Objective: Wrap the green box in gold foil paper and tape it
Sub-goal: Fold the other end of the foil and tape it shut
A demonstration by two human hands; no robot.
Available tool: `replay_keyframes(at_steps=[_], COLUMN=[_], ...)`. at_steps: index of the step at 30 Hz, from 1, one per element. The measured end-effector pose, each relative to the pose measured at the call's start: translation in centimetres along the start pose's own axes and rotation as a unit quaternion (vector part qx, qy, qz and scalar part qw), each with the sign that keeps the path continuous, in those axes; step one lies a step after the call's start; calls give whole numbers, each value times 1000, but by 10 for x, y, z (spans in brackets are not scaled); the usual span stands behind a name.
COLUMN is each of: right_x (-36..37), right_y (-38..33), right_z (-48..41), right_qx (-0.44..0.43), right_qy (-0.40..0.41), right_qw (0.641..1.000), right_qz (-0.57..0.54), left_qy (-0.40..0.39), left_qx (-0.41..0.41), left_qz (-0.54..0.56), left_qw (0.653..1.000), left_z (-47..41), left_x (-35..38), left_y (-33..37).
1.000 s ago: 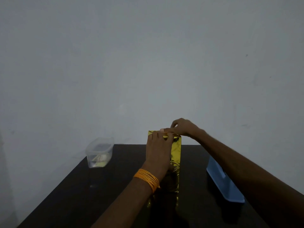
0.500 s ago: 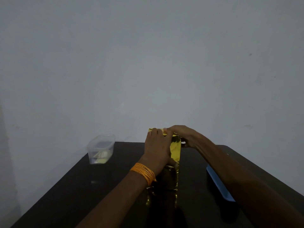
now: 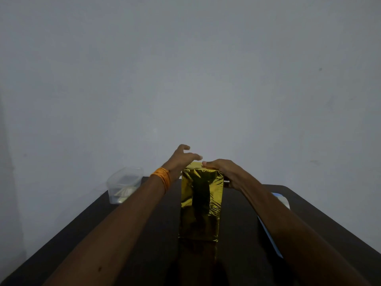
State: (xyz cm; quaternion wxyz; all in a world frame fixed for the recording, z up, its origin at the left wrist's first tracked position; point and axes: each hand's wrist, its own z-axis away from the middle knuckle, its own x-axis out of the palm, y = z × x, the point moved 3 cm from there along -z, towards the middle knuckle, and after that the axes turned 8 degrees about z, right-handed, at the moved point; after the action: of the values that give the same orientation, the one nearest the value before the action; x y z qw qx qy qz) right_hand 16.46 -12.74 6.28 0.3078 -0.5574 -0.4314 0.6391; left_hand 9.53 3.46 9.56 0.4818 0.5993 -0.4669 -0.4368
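Plain grey-white wall (image 3: 185,79) behind a dark glossy desk (image 3: 127,234). Tall box in crinkled gold foil paper (image 3: 201,203) stood upright mid-desk, btwn both forearms. Right hand (image 3: 225,172) cupped the box's top right corner: thumb flat along top edge, fingers bent down the right side. Left hand (image 3: 181,159), orange thread band (image 3: 161,179) at wrist, hovered by the top left w/ fingers spread, loose; contact unclear. Clear plastic tub (image 3: 125,184) sat far left. Flat blue plastic piece (image 3: 272,236) lay right, partly behind forearm.
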Motion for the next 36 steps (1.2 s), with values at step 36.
replay_keyframes(at_steps=[36], right_x=[2], right_y=[-4], right_z=[13], right_qx=[-39], right_qy=[12], right_qw=[999], right_qz=[-4], left_qy=[-28], left_qx=[-10], left_qz=[-16], left_qw=[999], left_z=[-24], left_x=[-6], left_y=[-22])
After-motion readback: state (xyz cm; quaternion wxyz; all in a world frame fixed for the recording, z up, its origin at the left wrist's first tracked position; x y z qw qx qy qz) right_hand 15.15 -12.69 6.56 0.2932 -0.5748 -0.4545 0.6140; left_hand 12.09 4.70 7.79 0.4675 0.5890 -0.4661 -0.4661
